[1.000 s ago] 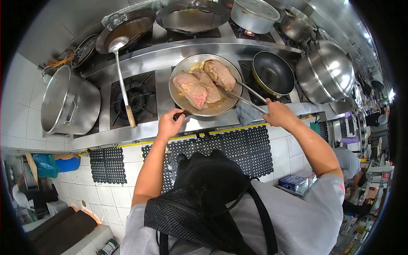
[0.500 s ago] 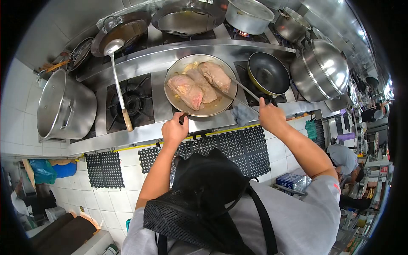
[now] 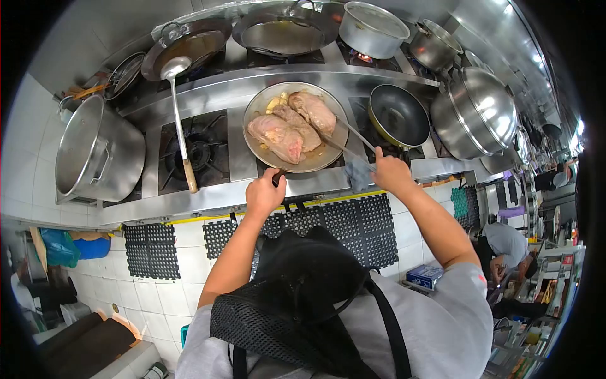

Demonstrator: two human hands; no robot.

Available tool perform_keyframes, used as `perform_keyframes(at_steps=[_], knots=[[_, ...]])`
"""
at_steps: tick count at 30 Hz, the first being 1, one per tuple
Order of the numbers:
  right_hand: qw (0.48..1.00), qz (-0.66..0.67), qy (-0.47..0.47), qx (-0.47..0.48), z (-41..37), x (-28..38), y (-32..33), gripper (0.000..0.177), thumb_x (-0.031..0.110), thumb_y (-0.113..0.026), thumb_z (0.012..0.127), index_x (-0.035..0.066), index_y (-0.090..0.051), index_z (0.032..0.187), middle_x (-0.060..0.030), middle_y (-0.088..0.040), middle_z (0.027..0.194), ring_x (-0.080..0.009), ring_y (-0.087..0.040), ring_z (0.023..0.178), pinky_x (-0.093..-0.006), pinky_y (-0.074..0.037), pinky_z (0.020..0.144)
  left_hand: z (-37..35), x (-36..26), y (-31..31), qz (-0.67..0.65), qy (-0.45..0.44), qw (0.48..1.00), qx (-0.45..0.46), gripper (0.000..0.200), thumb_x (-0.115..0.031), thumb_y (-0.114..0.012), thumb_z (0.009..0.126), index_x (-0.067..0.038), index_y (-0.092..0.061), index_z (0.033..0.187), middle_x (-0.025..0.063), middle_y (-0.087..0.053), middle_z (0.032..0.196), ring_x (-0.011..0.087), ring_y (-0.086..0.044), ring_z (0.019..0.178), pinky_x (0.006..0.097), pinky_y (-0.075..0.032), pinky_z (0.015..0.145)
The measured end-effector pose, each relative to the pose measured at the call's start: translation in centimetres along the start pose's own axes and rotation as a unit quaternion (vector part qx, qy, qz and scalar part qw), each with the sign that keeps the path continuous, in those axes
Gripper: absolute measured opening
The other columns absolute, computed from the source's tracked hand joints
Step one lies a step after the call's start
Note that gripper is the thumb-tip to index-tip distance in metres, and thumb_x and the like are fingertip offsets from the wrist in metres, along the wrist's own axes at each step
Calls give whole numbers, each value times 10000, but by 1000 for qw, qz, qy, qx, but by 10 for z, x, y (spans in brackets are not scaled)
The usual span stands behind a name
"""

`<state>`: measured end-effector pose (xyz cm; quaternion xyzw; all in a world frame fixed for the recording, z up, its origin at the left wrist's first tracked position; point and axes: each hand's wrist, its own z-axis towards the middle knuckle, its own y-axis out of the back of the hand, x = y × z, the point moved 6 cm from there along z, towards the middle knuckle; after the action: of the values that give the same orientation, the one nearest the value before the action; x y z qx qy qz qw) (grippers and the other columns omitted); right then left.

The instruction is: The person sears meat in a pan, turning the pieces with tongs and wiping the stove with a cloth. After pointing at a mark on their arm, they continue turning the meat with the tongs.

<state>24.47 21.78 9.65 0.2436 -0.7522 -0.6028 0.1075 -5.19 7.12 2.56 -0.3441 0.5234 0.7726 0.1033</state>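
A wide pan (image 3: 250, 146) on the stove holds several large pieces of pale, browned meat (image 3: 278, 136) and some yellowish bits. My left hand (image 3: 266, 192) is closed around the pan's dark handle (image 3: 277, 179) at its front edge. In my right hand (image 3: 391, 172) is a pair of long metal tongs (image 3: 360, 138), whose far ends reach into the pan against the meat on the right. A grey-blue cloth (image 3: 358, 174) hangs at the stove's front edge beside the tongs.
A black frying pan (image 3: 399, 116) and a domed steel pot (image 3: 475, 112) stand to the right. At left are a tall pot (image 3: 101, 151) and a long ladle (image 3: 178, 120) over a burner (image 3: 197, 153). Woks (image 3: 284, 35) line the back. A co-worker (image 3: 505, 245) bends at far right.
My right hand and the tongs have moved slightly left, with the tong ends still at the meat. The left hand keeps its hold on the handle. The co-worker at right has shifted.
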Motion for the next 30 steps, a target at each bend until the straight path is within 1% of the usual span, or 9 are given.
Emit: perform_keyframes(at_steps=[5,8,10,13,15,18,22,28,30], knots=[[998,40,-29,43,-10,-23,17,796,307,-701,799,0,-382,1460,-240,-709,994,-412,-693,944,-502,-558,824,-1,4,-3,0,22,1000,17,280,-313,-675,855,-97,-711,1030,208,-710,749,395,-704,711,479,-569,685],[997,74,-35,17,-47,-39,42,759,314,-756,776,7,-469,1408,-246,-701,1015,-421,-681,937,-477,-545,843,-2,11,-1,-5,32,999,4,287,-316,-676,855,-100,-706,1042,212,-710,757,400,-703,723,482,-568,691],[983,183,-5,-22,-65,-44,48,701,291,-763,764,-6,-533,1355,-258,-698,1037,-425,-676,953,-471,-533,859,-3,12,0,-5,31,999,2,296,-317,-677,855,-98,-700,1052,215,-710,763,402,-704,735,482,-568,700],[967,251,-42,15,-82,-26,53,662,336,-764,746,4,-586,1290,-287,-687,1023,-444,-664,990,-482,-515,878,-2,14,0,-12,36,999,3,300,-321,-678,856,-95,-698,1052,215,-710,764,408,-702,743,483,-567,705],[965,260,-21,31,-80,-18,39,690,333,-758,758,20,-553,1337,-280,-694,1013,-437,-665,996,-480,-519,884,-1,14,2,-8,31,999,4,300,-322,-678,856,-94,-698,1049,212,-711,764,403,-703,739,482,-566,700],[986,147,-25,78,-75,-8,24,758,331,-751,776,52,-475,1425,-270,-700,1023,-432,-667,1001,-480,-523,898,0,10,4,-6,25,1000,10,296,-322,-679,856,-93,-697,1043,201,-713,762,392,-704,730,477,-566,689],[984,154,-14,89,-70,-15,15,737,335,-755,767,40,-511,1397,-264,-701,1027,-435,-669,998,-473,-526,898,-1,8,7,-12,15,1000,-5,286,-315,-679,858,-94,-694,1039,178,-716,753,374,-705,714,465,-566,673],[956,281,2,89,-67,-5,40,639,330,-760,755,-3,-602,1278,-283,-689,1051,-410,-667,1026,-442,-501,920,-3,13,3,-14,34,999,11,296,-322,-668,868,-90,-681,1054,180,-703,718,384,-698,700,474,-562,672],[933,337,60,109,-56,4,26,612,326,-751,763,-12,-614,1253,-286,-685,1046,-383,-670,1020,-427,-489,922,-2,13,3,-10,29,1000,4,303,-326,-664,872,-87,-675,1059,186,-700,714,389,-697,698,478,-561,676]])
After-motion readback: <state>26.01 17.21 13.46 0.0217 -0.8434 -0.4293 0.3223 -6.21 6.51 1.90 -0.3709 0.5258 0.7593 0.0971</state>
